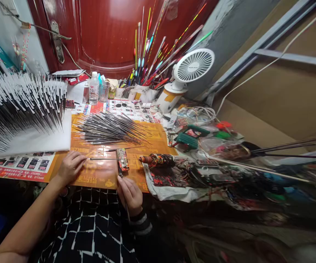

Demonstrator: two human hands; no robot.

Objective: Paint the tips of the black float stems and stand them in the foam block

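My left hand (pixel 72 164) pinches the left end of a slim dark fishing float (pixel 103 159) lying level above the orange mat. The float's thin right end reaches towards the tip of a paint-crusted rotary tool (pixel 158 160); whether it is fixed in there I cannot tell. Under the float stands a small paint-spattered block (pixel 123 160). Just below that block, my right hand (pixel 130 193) is closed around a thin brush-like tool (pixel 120 175), its dark tip at the block's lower edge and its shaft running down behind the fingers. Another float (pixel 111 150) lies just beyond.
A pile of dark floats (pixel 111 128) lies on the orange mat (pixel 158 138). At left, many white-tipped floats stand over white foam (pixel 43 138). A white fan (pixel 193 65), bottle (pixel 93 89) and pots of colourful floats stand behind. Tangled wires and a stained cloth (pixel 171 191) are at right.
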